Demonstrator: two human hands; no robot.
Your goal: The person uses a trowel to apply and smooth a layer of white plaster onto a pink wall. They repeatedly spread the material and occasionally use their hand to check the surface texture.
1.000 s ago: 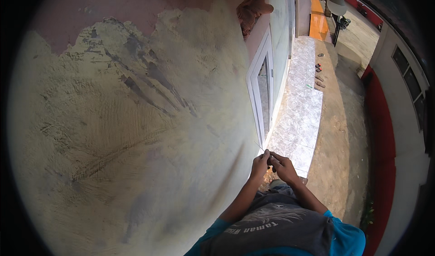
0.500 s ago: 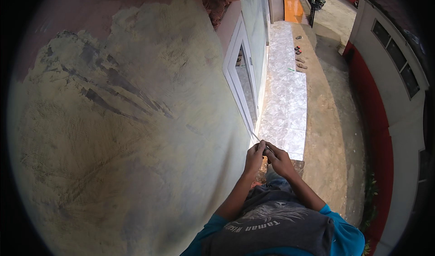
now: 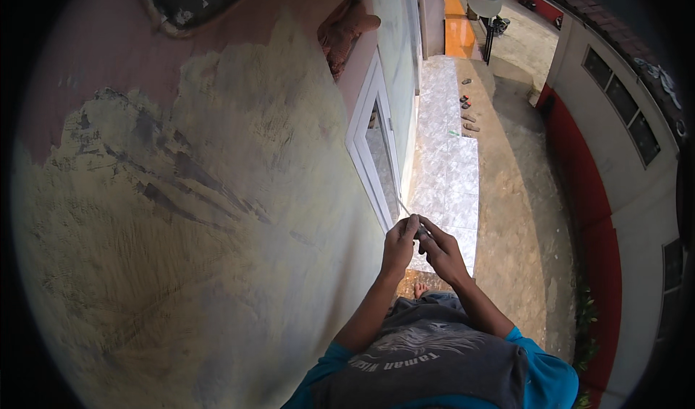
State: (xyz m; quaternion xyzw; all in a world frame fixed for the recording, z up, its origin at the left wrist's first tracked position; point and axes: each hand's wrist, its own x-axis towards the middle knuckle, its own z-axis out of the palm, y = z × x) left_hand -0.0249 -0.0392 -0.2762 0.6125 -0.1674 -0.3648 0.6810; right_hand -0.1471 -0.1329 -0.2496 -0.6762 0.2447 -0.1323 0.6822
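In front of my body, my left hand [image 3: 398, 247] and my right hand [image 3: 444, 254] come together, fingers closed around a slim tool [image 3: 404, 207]. Its thin, pale shaft points away and a little left, toward the foot of the white-framed window [image 3: 367, 148]. What looks like a dark handle is mostly covered by my fingers, so I cannot tell the tool's exact kind. Left of my hands rises a wall [image 3: 289, 213] with patchy, pale plaster. The shaft's tip appears near the window frame; whether it touches is unclear.
Grey-white tiles [image 3: 443, 170] run along the wall's foot, beside a brown concrete path [image 3: 510, 213]. Several sandals [image 3: 470, 127] lie on the path. A white wall with a red base [image 3: 590, 242] bounds the right side. A rough opening [image 3: 344, 36] breaks the plaster above the window.
The view has tilted up slightly, so the window, tiles and sandals sit lower in the picture. Both hands stay together on the slim tool.
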